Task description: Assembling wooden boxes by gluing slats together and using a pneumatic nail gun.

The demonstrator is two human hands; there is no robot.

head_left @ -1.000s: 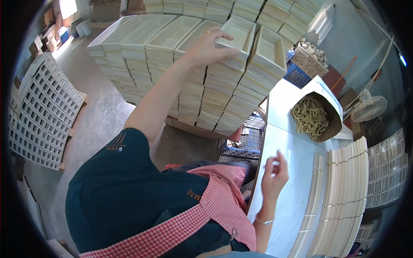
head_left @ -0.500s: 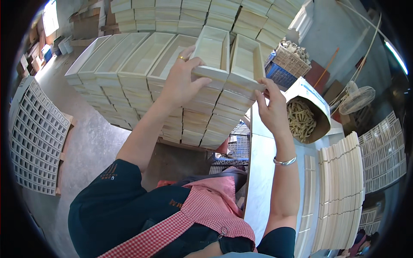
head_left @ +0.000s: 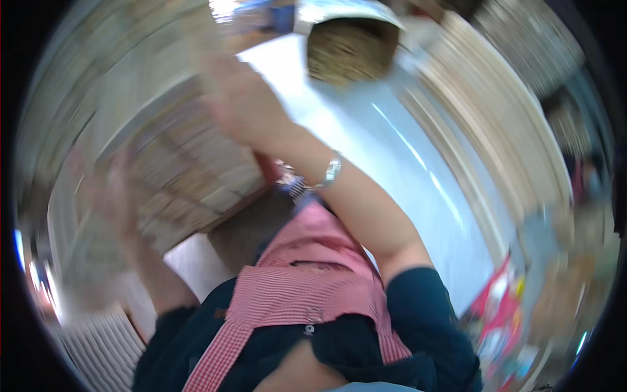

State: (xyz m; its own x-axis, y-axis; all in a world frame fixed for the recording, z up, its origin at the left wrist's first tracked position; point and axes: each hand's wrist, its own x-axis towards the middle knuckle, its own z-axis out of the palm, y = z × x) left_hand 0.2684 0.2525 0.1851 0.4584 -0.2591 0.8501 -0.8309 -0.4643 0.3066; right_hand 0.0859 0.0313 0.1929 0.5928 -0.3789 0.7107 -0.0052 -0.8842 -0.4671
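Note:
Motion smears the whole picture. My left hand [head_left: 110, 186] is raised at the left, beside the stacked shallow wooden boxes [head_left: 189, 157]; its fingers blur into the stack behind them. Farther right, my right hand [head_left: 245, 104] reaches over the right part of the same stack, a bracelet on its wrist. Its fingertips are too blurred to show whether they touch or hold a box. The open tops of the boxes run together into pale streaks.
A white-topped table [head_left: 392, 163] lies to the right of the stack. On it stand an open carton [head_left: 392, 26] of small wooden pieces and a long row of pale wooden strips [head_left: 496, 111]. A pink and red bag [head_left: 496, 307] is at the lower right.
My view has swung to the right, so the stack now lies farther left and the table nearer the middle. Both hands, earlier at the box rims, are now smeared by motion.

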